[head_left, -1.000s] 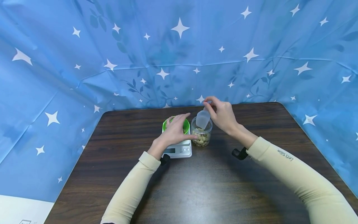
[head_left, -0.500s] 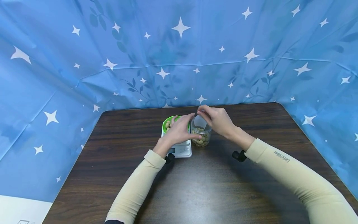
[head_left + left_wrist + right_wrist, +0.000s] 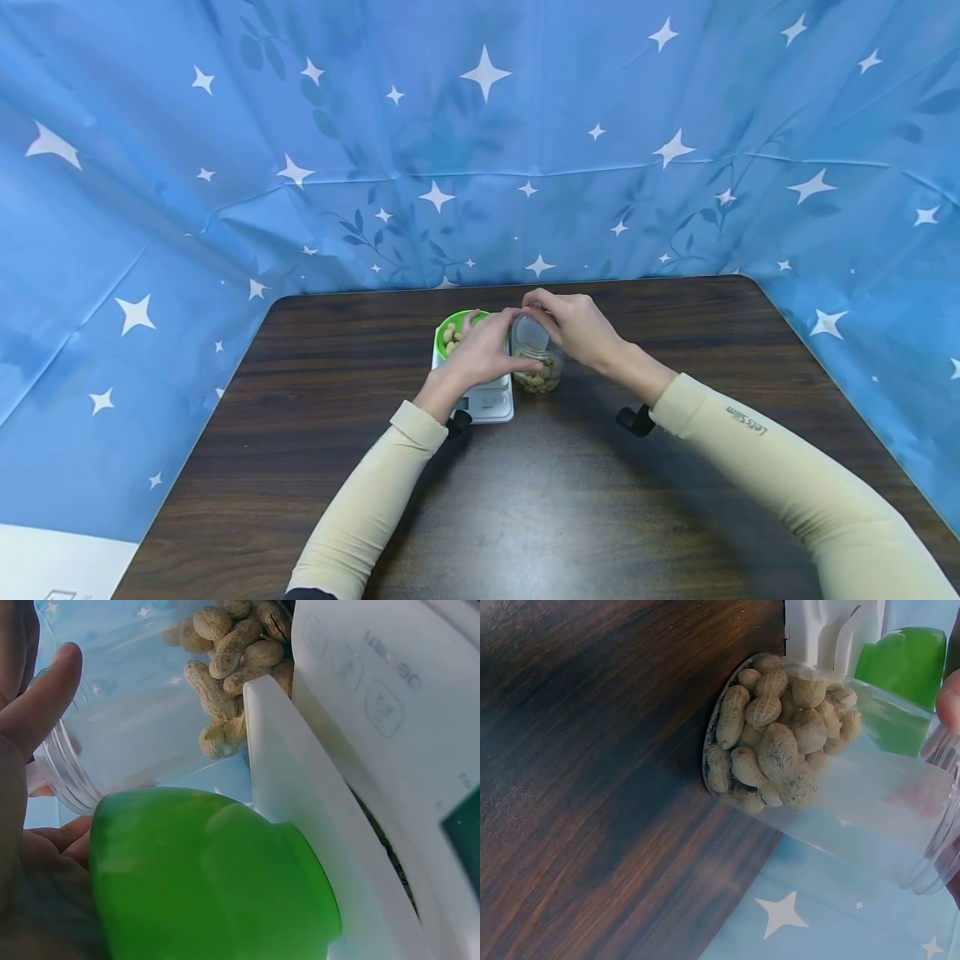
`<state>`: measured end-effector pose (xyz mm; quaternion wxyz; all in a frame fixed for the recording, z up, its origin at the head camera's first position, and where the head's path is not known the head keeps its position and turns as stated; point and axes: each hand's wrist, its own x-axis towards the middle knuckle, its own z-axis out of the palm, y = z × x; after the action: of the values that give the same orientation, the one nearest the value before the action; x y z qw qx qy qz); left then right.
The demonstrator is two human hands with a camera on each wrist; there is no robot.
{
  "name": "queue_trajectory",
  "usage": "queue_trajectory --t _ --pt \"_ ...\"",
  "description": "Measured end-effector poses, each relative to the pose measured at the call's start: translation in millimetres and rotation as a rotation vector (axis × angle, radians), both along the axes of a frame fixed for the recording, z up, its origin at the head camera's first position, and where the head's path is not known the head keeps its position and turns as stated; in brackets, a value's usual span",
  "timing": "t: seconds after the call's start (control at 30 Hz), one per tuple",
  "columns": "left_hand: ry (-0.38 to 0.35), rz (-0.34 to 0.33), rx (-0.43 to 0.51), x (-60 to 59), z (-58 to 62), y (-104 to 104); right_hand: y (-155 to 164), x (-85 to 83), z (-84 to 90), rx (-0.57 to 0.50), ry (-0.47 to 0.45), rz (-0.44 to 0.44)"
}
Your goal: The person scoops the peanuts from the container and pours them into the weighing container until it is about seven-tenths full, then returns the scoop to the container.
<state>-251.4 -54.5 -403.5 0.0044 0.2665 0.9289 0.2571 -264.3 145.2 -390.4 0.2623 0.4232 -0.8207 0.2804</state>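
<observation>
Jar of peanuts: centre of frame on desk, beside scale | left hand curled around jar side | right hand pinching scoop at jar mouth | green bowl on scale

Cream long sleeves, small grey logo on rt forearm, black wrist mounts
</observation>
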Motion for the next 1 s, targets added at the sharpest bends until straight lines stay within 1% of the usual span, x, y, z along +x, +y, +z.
queue_trajectory --t 0.23,0.37,0.53,0.63,1.0 --pt "0.0 0.012 -0.017 0.6 0.8 -0.1 -0.3 1.2 1.5 -0.006 -0.074 0.016" --pt "0.001 0.016 -0.017 1.4 1.6 -0.3 -1.7 2.6 1.8 -0.015 -0.107 -0.008" --pt "0.003 0.007 -0.005 1.8 2.0 -0.2 -2.7 4.1 3.0 -0.052 -0.114 -0.045" --pt "0.002 0.006 0.002 1.7 1.7 -0.1 -2.4 4.2 3.7 -0.071 -0.111 -0.042" --pt "-0.015 0.01 0.001 2.2 0.5 1.5 2.8 1.3 4.7 -0.074 -0.1 -0.05"
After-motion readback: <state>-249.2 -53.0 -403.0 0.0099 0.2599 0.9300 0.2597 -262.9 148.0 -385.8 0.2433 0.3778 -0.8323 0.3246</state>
